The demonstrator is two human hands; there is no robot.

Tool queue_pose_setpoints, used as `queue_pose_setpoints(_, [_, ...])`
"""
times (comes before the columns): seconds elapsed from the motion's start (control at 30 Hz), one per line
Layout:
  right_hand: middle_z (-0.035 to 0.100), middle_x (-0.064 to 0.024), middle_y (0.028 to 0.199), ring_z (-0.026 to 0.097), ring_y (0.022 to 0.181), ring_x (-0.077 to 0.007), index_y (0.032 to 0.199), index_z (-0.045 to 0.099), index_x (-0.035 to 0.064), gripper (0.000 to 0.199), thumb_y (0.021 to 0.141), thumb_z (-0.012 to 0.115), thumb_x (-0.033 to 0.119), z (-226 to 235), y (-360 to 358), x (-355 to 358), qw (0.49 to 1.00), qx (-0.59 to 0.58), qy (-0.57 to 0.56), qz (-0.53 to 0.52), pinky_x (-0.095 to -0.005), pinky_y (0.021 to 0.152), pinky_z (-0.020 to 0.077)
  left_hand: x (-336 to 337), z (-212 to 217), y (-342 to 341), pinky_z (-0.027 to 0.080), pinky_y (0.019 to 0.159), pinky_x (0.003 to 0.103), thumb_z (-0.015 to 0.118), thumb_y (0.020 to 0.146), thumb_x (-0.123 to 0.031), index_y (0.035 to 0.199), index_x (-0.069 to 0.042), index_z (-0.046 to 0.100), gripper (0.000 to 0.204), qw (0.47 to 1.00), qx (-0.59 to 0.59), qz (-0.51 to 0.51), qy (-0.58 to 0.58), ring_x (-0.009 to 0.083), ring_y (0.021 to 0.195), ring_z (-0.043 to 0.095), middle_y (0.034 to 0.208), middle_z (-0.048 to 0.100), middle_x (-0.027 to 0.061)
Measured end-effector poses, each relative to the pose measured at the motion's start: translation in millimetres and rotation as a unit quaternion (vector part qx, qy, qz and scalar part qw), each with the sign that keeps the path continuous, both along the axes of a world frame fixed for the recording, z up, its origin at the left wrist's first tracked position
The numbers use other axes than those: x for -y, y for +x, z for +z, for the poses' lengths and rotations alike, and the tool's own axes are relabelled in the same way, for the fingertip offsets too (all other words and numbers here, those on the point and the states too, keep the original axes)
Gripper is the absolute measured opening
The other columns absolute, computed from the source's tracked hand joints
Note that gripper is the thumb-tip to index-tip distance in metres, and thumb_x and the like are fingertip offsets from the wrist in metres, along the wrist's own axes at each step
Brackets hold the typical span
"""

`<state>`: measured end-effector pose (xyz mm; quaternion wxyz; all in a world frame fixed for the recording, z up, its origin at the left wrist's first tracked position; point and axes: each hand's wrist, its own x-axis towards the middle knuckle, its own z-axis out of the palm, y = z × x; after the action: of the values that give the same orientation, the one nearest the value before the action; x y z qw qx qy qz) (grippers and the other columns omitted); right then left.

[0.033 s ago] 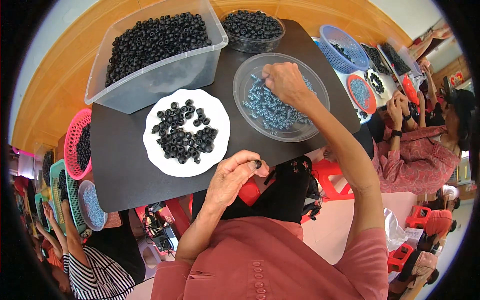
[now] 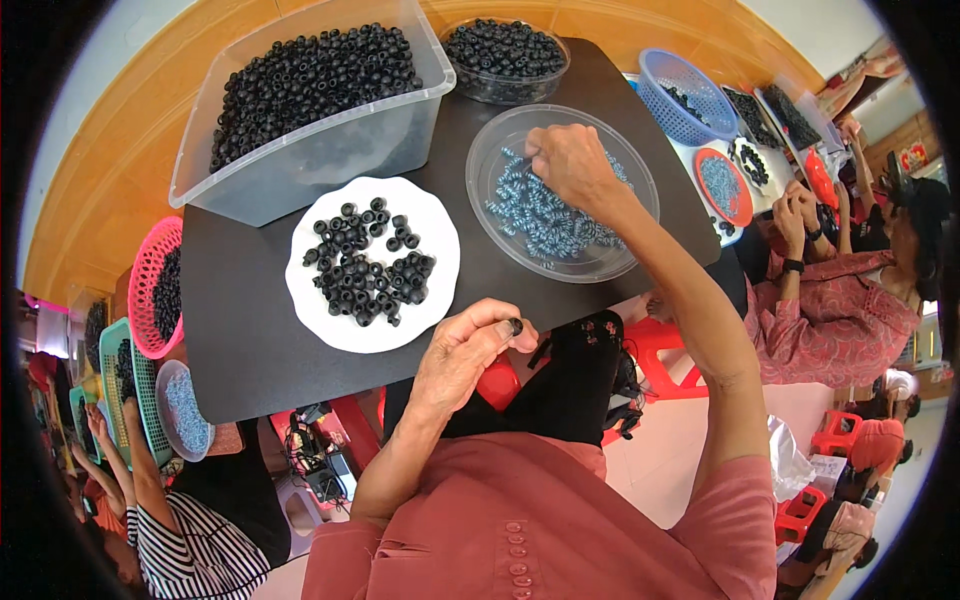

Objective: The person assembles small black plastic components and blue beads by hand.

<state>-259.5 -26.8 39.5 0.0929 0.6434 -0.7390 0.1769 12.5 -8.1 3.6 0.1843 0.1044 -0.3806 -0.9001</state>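
Note:
My left hand, in front of the dark table's near edge, pinches a small black hollow piece between thumb and fingers. My right hand is over a round clear plastic tray, its fingers closed and pointing down. Many bluish-silver coil springs lie in that tray. Whether a spring is between the right fingertips is hidden. To the left of the tray, a white scalloped plate holds many loose black hollow pieces of the same kind.
A large clear bin full of black pieces stands at the back left of the dark table. Beside it sits a round clear tub of black pieces. Co-workers sit left and right, near a pink basket and a blue basket.

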Motion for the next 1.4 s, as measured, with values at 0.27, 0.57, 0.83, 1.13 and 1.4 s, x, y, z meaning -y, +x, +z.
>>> queue_pose_setpoints(0.27, [0.066, -0.0128, 0.078, 0.063, 0.077, -0.0338, 0.086, 0.066, 0.007, 0.015, 0.072, 0.064, 0.01, -10, -6, -6, 0.996, 0.084, -0.039, -0.003, -0.0462, 0.067, 0.0469, 0, -3, -2, 0.048, 0.083, 0.028, 0.048, 0.093, -0.005, 0.104, 0.003, 0.058, 0.018, 1.0, -0.001, 0.001, -0.005, 0.0154, 0.087, 0.061, 0.095, 0.064, 0.0115])
queue_pose_setpoints(0.57, [0.066, -0.0149, 0.08, 0.064, 0.079, -0.0349, 0.087, 0.069, 0.0073, 0.017, 0.072, 0.063, 0.013, -9, -10, -9, 0.996, 0.085, -0.012, -0.007, -0.0468, 0.068, 0.0468, -1, -1, -1, 0.048, 0.084, 0.029, 0.05, 0.093, -0.007, 0.104, 0.003, 0.058, 0.017, 1.0, -0.004, 0.004, -0.003, 0.0158, 0.088, 0.061, 0.095, 0.064, 0.0121])
queue_pose_setpoints(0.83, [0.065, -0.0152, 0.076, 0.064, 0.07, -0.0299, 0.085, 0.067, 0.0014, 0.018, 0.068, 0.062, 0.006, -6, -7, -5, 0.999, 0.04, -0.01, -0.013, -0.039, 0.066, 0.0505, -1, -4, -2, 0.048, 0.084, 0.029, 0.049, 0.093, -0.006, 0.105, 0.003, 0.057, 0.017, 1.0, -0.012, 0.0, 0.002, 0.0159, 0.087, 0.06, 0.094, 0.064, 0.0124])
queue_pose_setpoints(1.13, [0.065, -0.0069, 0.072, 0.062, 0.066, -0.0136, 0.09, 0.068, 0.0017, 0.021, 0.071, 0.064, 0.006, 19, 23, -36, 0.963, 0.257, -0.068, -0.039, -0.0283, 0.062, 0.0493, -1, -5, -3, 0.048, 0.084, 0.03, 0.048, 0.094, -0.007, 0.105, 0.003, 0.057, 0.017, 1.0, -0.014, 0.011, 0.005, 0.0162, 0.087, 0.061, 0.094, 0.064, 0.0123])
queue_pose_setpoints(1.4, [0.066, -0.003, 0.079, 0.06, 0.073, -0.0065, 0.087, 0.067, -0.0006, 0.01, 0.078, 0.062, -0.001, 17, 111, -96, 0.82, 0.558, -0.092, 0.088, -0.0222, 0.066, 0.0488, -2, -7, -4, 0.049, 0.084, 0.032, 0.046, 0.098, -0.014, 0.112, 0.003, 0.053, 0.023, 0.996, -0.062, 0.047, 0.04, 0.0188, 0.087, 0.062, 0.091, 0.063, 0.0124])
